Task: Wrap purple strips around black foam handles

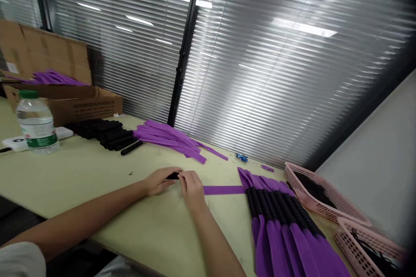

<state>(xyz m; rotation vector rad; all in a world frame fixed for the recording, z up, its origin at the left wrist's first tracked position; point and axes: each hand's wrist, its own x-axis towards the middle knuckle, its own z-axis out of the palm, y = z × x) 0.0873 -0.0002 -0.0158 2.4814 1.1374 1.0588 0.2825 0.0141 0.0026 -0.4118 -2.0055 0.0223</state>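
Observation:
My left hand (pixel 160 181) is closed around a short black tube (pixel 173 176), most of which is hidden by the fingers. Pinched at the tube's right end, my right hand (pixel 192 187) has a flat purple strap (pixel 224 190) running out from under it to the right. The strap's left end is hidden by my fingers. To the right lies a row of purple straps with ridged black grips (pixel 276 204) around their middles. Behind my hands sits a loose pile of flat purple straps (pixel 169 136), beside a heap of black tubes (pixel 104 132).
Two pink baskets (pixel 328 185) with dark items stand at the right edge. A water bottle (pixel 37 125) and an open cardboard box (pixel 87 108) are at the left. Near the blinds (pixel 247 73) lie a small blue item (pixel 241 157) and a purple scrap (pixel 267 168).

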